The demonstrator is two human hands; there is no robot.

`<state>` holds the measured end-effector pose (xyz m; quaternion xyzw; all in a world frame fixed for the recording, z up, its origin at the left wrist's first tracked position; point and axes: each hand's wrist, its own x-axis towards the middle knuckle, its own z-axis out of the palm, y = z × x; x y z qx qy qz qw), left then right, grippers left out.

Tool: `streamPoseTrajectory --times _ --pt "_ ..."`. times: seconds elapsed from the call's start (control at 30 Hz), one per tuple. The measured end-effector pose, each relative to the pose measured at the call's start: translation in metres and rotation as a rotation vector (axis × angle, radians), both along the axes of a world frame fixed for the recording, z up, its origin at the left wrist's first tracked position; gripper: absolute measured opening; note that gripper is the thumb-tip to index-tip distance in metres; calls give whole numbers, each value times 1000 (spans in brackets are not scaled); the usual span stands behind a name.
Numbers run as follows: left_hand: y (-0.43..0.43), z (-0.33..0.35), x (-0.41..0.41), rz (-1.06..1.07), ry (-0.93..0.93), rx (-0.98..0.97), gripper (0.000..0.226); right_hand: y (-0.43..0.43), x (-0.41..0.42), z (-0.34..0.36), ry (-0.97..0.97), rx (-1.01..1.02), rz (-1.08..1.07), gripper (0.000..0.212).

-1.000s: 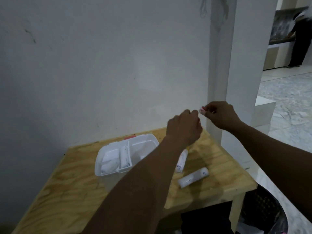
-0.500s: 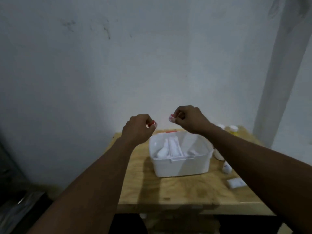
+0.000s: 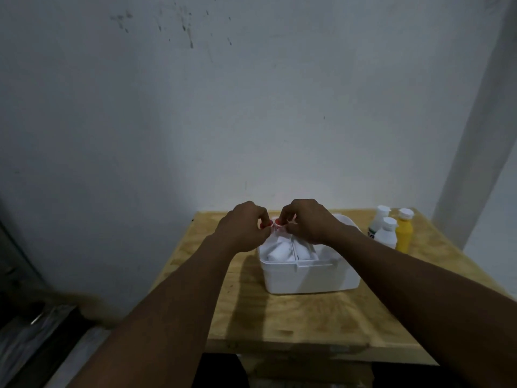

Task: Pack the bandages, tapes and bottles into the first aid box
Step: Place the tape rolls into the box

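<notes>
A white first aid box (image 3: 307, 278) is seen open on a wooden table (image 3: 279, 317), with white rolls (image 3: 279, 252) lying in its compartments. Above its far rim, the left hand (image 3: 242, 228) and right hand (image 3: 307, 221) are held together, fingers curled; what is pinched between them cannot be told. Further right, two white bottles (image 3: 386, 233) and a yellow bottle (image 3: 404, 233) are stood upright beside the box.

Hands (image 3: 275, 224) drawn together, now meeting — over first aid box (image 3: 310, 278)

open white box (image 3: 310, 278) holds rolls (image 3: 279, 252); three bottles (image 3: 391, 233) upright beside.
</notes>
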<state>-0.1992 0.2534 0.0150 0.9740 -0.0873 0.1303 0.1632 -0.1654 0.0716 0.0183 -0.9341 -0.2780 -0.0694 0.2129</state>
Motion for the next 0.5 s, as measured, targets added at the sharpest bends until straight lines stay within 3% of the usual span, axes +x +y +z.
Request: streamPoseTrajectory --times 0.2,0.5 --pt "0 -4 -2 -22 85 2 22 5 -4 -4 -65 -50 4 24" --pt "-8 0 -4 37 75 -42 22 -16 -11 2 -95 52 -59 25"
